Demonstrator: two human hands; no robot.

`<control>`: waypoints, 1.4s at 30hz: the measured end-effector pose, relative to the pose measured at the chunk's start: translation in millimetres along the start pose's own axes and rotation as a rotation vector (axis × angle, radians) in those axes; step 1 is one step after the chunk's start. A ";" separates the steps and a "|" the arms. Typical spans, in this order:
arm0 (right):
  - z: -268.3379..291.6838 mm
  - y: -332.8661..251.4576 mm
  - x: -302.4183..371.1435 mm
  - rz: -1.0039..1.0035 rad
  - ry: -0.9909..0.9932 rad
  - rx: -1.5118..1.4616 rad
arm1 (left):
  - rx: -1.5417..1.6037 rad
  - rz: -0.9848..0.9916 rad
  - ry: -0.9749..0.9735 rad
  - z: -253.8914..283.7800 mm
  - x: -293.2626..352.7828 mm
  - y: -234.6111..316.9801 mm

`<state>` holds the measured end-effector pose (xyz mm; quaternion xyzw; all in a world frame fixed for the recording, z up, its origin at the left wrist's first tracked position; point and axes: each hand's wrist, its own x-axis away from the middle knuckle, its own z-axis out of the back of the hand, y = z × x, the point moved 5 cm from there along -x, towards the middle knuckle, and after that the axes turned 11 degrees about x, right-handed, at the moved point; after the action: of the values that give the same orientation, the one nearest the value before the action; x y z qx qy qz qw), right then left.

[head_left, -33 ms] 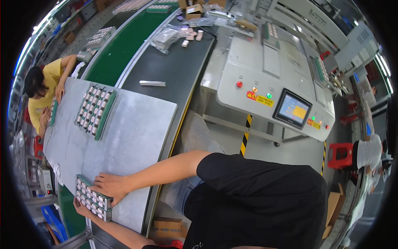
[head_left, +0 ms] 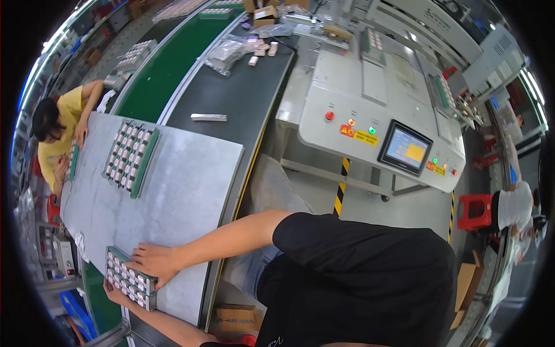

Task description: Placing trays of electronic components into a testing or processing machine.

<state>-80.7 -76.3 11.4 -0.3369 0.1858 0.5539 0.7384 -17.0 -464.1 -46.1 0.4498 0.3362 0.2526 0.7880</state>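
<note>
At the near left corner of a grey work board (head_left: pixel 185 179) stands a green-edged rack (head_left: pixel 151 302) with rows of small whitish blocks. My right hand (head_left: pixel 155 263) is across its top edge, fingers bent over the far side and thumb near its right end. From below, my left hand (head_left: pixel 117 294) holds the rack's lower left side, its fingers partly hidden behind it. A second green rack (head_left: pixel 145 165) of similar blocks lies farther up the board, touched by neither hand.
Across the board a person in yellow (head_left: pixel 69 118) handles another green rack (head_left: pixel 73 161). A metal strip (head_left: pixel 208 117), plastic bags (head_left: pixel 224 56) and small pale blocks (head_left: pixel 254 61) lie on the dark table. To the right stands a grey machine (head_left: pixel 341 87) with a screen (head_left: pixel 404 147).
The whole view has shifted very slightly. Both hands keep their places on the near rack.
</note>
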 end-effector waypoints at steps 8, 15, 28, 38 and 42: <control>11.0 -19.7 9.9 -0.024 0.007 0.015 | -0.058 -0.064 0.011 16.1 -8.9 -5.7; 13.8 -21.2 8.8 -0.013 0.002 0.016 | -0.022 -0.025 0.052 11.2 -12.5 -10.7; 24.0 -17.9 13.6 -0.059 0.009 -0.091 | -0.242 -0.076 0.200 8.7 5.9 13.2; 15.7 6.1 16.8 -0.118 -0.057 -0.159 | -0.203 -0.175 0.101 -2.1 -34.7 -58.6; 23.0 -2.5 5.4 -0.132 -0.059 -0.205 | 0.010 -0.134 0.125 14.9 -29.5 -63.8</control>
<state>-78.9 -56.8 24.8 -0.4057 0.0839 0.5297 0.7402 -18.7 -522.7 -87.8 0.4138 0.4152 0.2251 0.7782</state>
